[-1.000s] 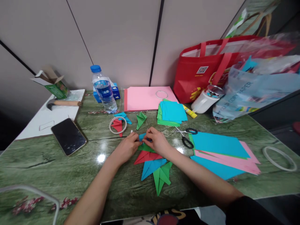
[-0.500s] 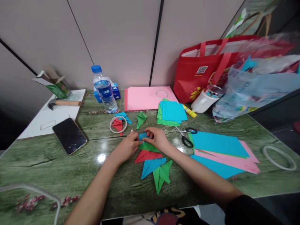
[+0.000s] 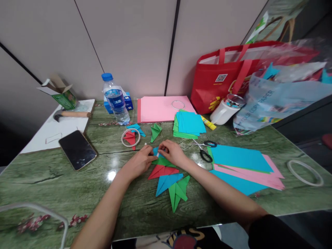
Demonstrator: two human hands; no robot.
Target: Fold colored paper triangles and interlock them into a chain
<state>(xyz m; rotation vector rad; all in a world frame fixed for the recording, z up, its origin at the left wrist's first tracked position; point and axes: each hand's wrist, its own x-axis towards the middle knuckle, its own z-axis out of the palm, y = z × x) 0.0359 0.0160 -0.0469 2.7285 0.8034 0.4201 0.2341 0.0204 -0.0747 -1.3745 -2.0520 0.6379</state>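
Both hands (image 3: 138, 160) (image 3: 173, 152) in pinch grip on blue folded paper (image 3: 155, 151) — green piece (image 3: 164, 162) alongside.

Left hand (image 3: 138, 160) and right hand (image 3: 173, 153) kinda block the far blue piece (image 3: 155, 151), plus the plastic bag (image 3: 259, 103) gets cut off right.

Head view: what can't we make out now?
All in the head view:
Blue folded piece: partly covered by the left hand and right hand; full shape unclear.
Blue box: partly hidden behind the bottle.
Pale curved bar: cut off by the left and bottom edges.
Yellow tube: print too small to read.
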